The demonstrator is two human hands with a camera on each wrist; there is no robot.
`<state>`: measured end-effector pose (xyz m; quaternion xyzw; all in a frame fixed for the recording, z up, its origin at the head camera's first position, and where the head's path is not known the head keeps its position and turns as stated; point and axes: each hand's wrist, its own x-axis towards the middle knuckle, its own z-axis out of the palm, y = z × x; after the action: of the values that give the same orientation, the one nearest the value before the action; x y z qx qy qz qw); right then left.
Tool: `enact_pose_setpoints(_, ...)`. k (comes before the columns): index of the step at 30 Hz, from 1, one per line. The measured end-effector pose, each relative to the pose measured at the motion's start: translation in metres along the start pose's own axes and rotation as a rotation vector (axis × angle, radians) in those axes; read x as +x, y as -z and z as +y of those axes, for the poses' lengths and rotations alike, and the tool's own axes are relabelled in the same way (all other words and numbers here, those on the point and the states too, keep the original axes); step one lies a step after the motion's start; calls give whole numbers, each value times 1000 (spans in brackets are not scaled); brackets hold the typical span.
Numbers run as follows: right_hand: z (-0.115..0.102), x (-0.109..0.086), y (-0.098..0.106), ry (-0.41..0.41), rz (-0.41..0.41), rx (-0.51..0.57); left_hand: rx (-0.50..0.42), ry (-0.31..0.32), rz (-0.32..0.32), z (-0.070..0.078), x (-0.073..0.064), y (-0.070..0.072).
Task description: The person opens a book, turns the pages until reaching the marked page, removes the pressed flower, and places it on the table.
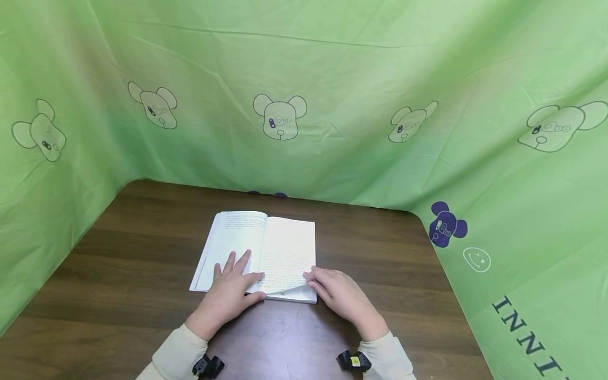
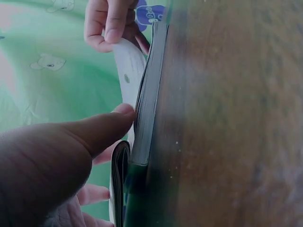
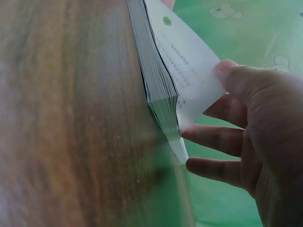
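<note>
An open book (image 1: 288,237) lies on the wooden table, its right-hand stack of pages thicker in the wrist views. My left hand (image 1: 229,289) rests spread over the lower part of the left page, with the thumb by the bottom edge near the spine. At the lower right corner, my right hand (image 1: 338,294) pinches a single page (image 3: 189,61) between thumb and fingers. That page is lifted and curved away from the stack beneath it, and a small green mark and printed lines show on its underside.
The brown wooden table (image 1: 157,248) extends around the book on all sides. A green cloth (image 1: 332,63) with bear-head drawings hangs behind and beside it. Black wrist cameras (image 1: 353,361) are strapped over pale sleeves.
</note>
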<state>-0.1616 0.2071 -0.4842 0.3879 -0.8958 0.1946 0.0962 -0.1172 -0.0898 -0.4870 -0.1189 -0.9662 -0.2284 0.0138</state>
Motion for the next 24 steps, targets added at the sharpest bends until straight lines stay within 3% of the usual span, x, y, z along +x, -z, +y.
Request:
enact_pose_setpoints(7, 2, -1, 4, 1, 145, -19, 22, -17, 25, 0, 0, -1)
enact_pose_setpoints(12, 3, -1, 4, -18, 161, -16, 24, -16, 75, -3, 1, -2)
enact_pose_setpoints(16, 3, -1, 4, -48, 100, -10, 3, -22, 151, -6, 2, -5)
enact_pose_setpoints(20, 2, -2, 2, -42, -27, 21, 16, -71, 259, -9, 3, -6)
enact_pose_setpoints(24, 0, -5, -1, -26, -154, 70, 65, -84, 292, -10, 4, -5)
